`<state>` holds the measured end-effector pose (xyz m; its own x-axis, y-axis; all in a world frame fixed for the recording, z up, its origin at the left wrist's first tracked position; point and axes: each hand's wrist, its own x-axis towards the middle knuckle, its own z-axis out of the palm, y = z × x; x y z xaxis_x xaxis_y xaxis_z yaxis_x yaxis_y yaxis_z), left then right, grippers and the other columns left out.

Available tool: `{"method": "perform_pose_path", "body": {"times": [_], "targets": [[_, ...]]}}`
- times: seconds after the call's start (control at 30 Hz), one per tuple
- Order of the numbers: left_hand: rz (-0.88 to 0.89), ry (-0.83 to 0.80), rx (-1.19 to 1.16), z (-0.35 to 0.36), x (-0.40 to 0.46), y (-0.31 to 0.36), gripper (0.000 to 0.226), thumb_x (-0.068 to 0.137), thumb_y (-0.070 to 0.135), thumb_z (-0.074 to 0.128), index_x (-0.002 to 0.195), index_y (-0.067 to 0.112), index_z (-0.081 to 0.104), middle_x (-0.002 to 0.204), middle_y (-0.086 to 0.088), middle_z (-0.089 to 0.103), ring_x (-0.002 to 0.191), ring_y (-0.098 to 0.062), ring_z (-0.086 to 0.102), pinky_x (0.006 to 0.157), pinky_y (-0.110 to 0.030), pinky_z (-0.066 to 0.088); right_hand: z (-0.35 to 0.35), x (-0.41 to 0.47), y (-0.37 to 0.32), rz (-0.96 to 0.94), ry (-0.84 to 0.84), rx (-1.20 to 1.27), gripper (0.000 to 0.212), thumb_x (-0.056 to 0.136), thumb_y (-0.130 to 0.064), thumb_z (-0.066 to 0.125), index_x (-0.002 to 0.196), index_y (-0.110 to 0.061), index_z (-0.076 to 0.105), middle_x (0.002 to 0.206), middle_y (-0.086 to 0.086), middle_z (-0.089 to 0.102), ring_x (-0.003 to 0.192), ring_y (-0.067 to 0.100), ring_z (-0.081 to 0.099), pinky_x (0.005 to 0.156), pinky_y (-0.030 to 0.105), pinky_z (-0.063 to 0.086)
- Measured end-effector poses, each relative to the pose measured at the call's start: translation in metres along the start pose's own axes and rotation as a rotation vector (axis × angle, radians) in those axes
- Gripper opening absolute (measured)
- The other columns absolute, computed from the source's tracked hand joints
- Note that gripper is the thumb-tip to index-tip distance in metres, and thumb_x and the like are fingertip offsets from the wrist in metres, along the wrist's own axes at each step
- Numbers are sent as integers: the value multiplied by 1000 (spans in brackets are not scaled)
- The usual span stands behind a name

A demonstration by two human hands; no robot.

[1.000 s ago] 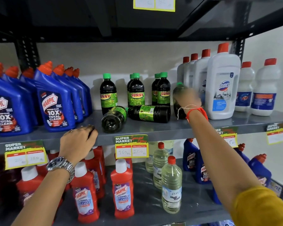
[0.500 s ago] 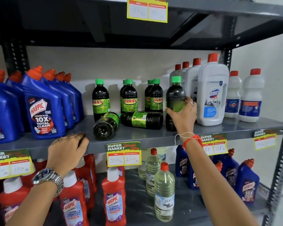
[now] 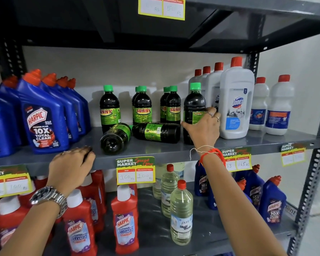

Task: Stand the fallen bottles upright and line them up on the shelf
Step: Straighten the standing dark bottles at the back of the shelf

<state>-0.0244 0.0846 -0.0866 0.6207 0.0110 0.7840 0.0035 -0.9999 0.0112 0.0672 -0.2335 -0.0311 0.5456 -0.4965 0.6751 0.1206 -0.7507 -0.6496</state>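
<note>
Bottles fallen: two dark green-capped bottles (image 3: 156,132) (image 3: 115,138) lie on their sides on the middle shelf (image 3: 174,150), in front of the standing row (image 3: 142,106).
Bottle held: upright (image 3: 194,106), beside the white bottle (image 3: 236,104).
Right hand (image 3: 204,126): fingers wrapped round the upright bottle's lower body.
Left hand (image 3: 72,168): curled over the shelf's front edge, gripping no bottle.

Right hand (image 3: 204,129) hides bottle's label (image 3: 197,115)
</note>
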Motion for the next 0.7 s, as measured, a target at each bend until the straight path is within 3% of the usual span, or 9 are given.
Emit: {"method": "perform_pose_path", "body": {"times": [0.17,0.23,0.37,0.43,0.53,0.7], "targets": [[-10,-1,-12,0,1,3,44,83,32,36,100,7,69,93,-16,72,73,-33,65,60,-34,44,-3,21,16,94,-278,314,72,67,-38,76,122,-1,48,116,11,60,110,28,57,90,34,45],[-5,-7,-13,0,0,3,44,82,31,36,98,6,69,91,-16,72,72,-33,65,59,-34,43,-5,25,21,148,-348,406,66,74,-33,71,123,2,46,114,10,57,108,26,54,87,30,43],[-7,-6,1,1,0,2,43,82,30,36,93,6,70,86,-16,72,67,-32,64,56,-32,38,0,20,18,26,-267,247,99,64,-53,74,132,7,35,131,15,42,127,32,37,107,38,34],[-14,-10,4,2,0,2,43,82,30,36,94,6,70,87,-16,72,68,-31,65,57,-32,40,3,15,16,-38,-147,151,104,59,-59,75,130,7,36,128,18,43,124,33,39,107,39,34],[-12,-16,10,3,1,2,48,83,33,32,96,6,69,89,-15,72,70,-30,65,61,-35,43,5,15,14,-50,-104,153,97,60,-51,80,128,3,38,126,18,48,123,32,44,102,37,38],[-30,-37,21,5,2,1,53,83,37,27,99,6,67,94,-16,71,75,-31,65,69,-39,44,-3,32,22,97,-298,356,70,68,-34,78,123,-3,50,121,13,61,112,26,57,96,35,47]]}}
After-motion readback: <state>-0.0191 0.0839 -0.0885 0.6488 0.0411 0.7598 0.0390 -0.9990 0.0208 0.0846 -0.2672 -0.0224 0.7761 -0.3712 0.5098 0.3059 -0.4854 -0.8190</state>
